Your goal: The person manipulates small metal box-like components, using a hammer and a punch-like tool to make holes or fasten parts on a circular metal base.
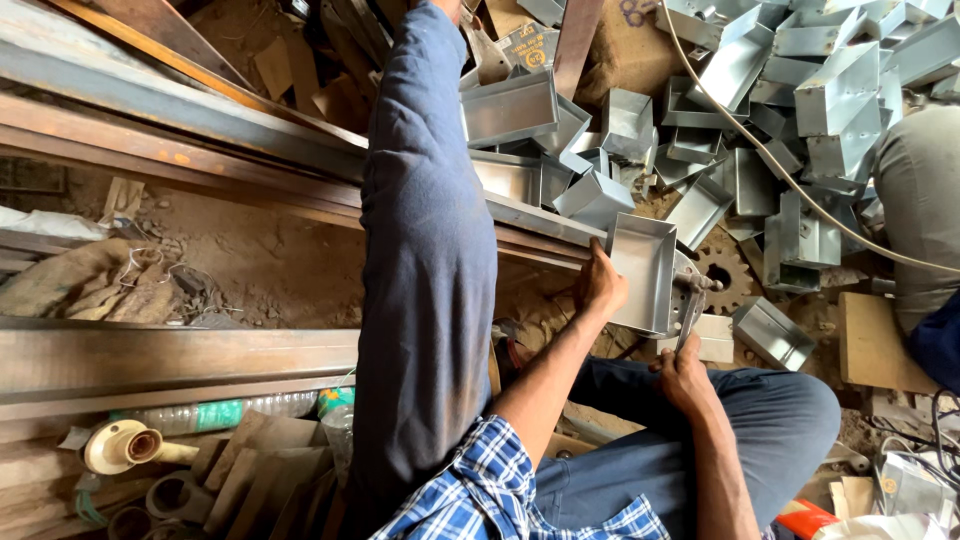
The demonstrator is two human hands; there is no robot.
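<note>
Two hands work at one grey sheet-metal tray (643, 270) that stands on edge near the end of a rusty steel beam (200, 150). Our left hand (600, 285) clamps its fingers on the tray's left rim. Our right hand (685, 372) sits just below, fingers closed on a metal tool (692, 305) that touches the tray's lower right edge. We sit with a leg in blue trousers (425, 250) stretched along the beam. Beyond lies a heap of similar metal trays (800, 90), a toothed gear (722, 272) just beside ours
</note>
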